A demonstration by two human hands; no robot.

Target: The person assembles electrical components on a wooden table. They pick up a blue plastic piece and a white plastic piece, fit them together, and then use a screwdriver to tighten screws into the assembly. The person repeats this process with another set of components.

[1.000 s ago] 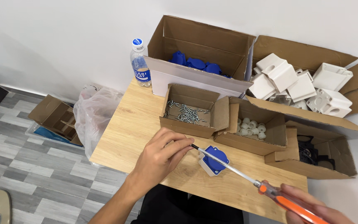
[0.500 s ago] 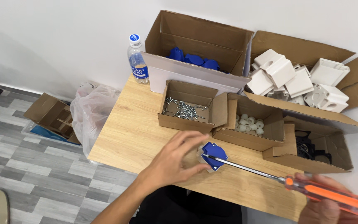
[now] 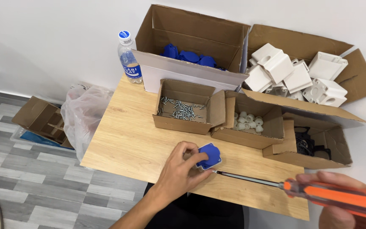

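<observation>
Behind the blue part (image 3: pixel 209 155), a screw box (image 3: pixel 182 108) stands.

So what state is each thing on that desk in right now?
Blue part: tilted on the table, gripped by the left hand.
Screwdriver: held in the right hand, tip at the part.
Screw box: open.
Bottle: upright, capped.
Plastic bag: crumpled.

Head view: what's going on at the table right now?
A person's left hand grips a small blue part on the wooden table. The right hand holds an orange-handled screwdriver, its tip at the part's edge. Open boxes behind hold screws, white caps, blue parts and white housings.
</observation>
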